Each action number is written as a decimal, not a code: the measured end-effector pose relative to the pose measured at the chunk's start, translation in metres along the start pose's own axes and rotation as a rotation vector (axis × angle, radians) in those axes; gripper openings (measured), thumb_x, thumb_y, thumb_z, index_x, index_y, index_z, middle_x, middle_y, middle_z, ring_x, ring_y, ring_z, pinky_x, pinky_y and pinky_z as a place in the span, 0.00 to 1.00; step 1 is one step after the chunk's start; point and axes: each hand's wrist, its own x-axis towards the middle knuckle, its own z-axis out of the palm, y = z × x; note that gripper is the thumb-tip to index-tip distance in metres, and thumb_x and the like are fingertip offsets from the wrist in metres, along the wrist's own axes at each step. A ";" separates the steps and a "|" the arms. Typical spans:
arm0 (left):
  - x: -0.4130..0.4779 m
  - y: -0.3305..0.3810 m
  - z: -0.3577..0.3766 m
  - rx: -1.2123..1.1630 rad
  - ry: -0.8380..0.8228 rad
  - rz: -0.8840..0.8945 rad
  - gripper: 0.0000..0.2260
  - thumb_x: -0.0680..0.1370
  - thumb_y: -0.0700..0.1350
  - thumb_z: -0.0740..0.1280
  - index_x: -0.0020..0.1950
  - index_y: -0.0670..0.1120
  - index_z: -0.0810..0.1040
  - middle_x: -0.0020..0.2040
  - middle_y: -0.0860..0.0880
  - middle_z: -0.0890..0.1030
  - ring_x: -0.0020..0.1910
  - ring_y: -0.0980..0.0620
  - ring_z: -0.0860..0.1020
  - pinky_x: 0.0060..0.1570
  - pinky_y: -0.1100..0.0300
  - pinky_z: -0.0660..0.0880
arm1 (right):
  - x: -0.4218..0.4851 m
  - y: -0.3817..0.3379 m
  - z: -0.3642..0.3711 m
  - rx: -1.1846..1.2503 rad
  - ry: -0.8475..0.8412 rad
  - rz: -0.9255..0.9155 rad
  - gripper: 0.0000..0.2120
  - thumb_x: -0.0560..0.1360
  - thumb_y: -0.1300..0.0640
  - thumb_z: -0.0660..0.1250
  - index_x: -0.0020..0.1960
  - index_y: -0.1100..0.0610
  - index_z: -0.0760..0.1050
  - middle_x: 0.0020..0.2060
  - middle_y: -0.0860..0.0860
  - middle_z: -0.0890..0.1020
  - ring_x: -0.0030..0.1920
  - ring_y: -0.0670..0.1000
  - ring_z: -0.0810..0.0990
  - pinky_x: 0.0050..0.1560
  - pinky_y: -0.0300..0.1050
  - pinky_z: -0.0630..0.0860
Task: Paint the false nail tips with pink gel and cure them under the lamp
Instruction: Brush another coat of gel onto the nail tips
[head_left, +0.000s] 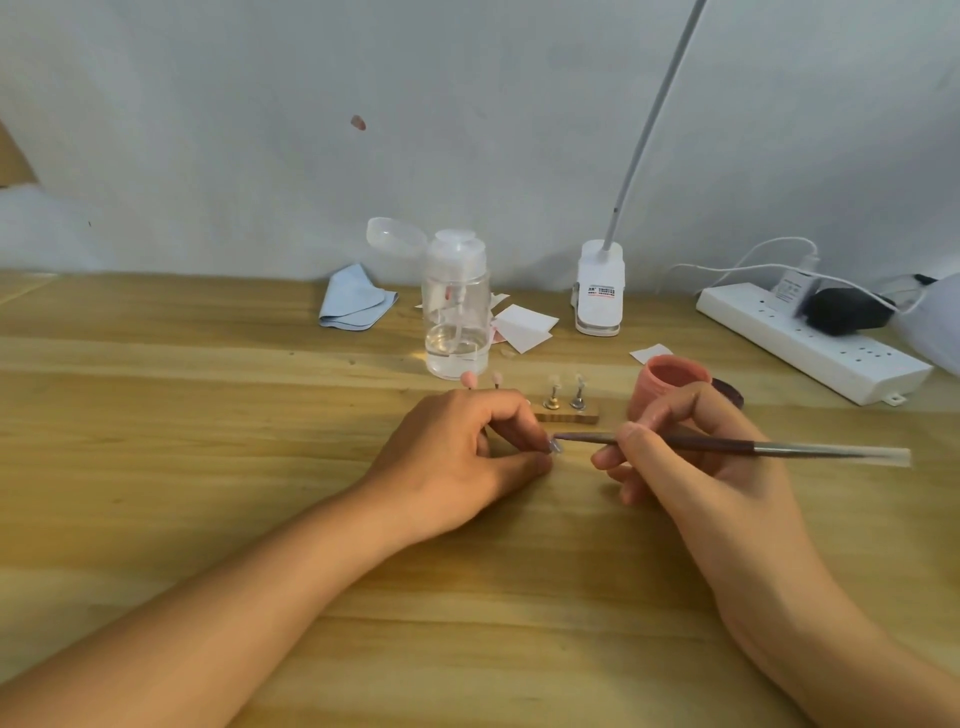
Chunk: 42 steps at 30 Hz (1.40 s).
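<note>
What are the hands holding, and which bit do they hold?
The right hand grips the brush on its handle, toward the bristle end. The left hand pinches a nail tip at its base; fingers hide exactly how.

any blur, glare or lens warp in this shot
Head view: soft even light, no harsh glare; the brush smears at its rear end; the nail tip in the left hand is tiny and unsharp; the table plank lines bow slightly, wide lens.
</note>
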 end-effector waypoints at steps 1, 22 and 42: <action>-0.001 0.000 0.000 -0.005 0.002 -0.001 0.04 0.73 0.42 0.76 0.41 0.50 0.82 0.27 0.68 0.76 0.20 0.60 0.66 0.57 0.58 0.65 | 0.000 0.000 0.000 -0.004 0.000 0.002 0.08 0.74 0.70 0.67 0.39 0.63 0.70 0.31 0.57 0.83 0.26 0.47 0.75 0.31 0.36 0.76; 0.000 -0.005 -0.001 -0.007 0.000 0.042 0.09 0.72 0.44 0.77 0.45 0.57 0.82 0.42 0.61 0.83 0.25 0.61 0.70 0.31 0.72 0.64 | 0.031 0.010 -0.038 -0.273 0.277 -0.033 0.05 0.75 0.59 0.60 0.43 0.57 0.74 0.26 0.41 0.72 0.30 0.42 0.68 0.33 0.38 0.67; -0.001 -0.005 -0.002 0.017 0.008 0.034 0.06 0.73 0.45 0.75 0.42 0.56 0.82 0.40 0.65 0.82 0.26 0.59 0.68 0.30 0.71 0.64 | 0.021 -0.003 -0.031 -0.105 0.212 -0.243 0.09 0.79 0.67 0.55 0.49 0.62 0.73 0.31 0.52 0.79 0.31 0.48 0.73 0.33 0.38 0.71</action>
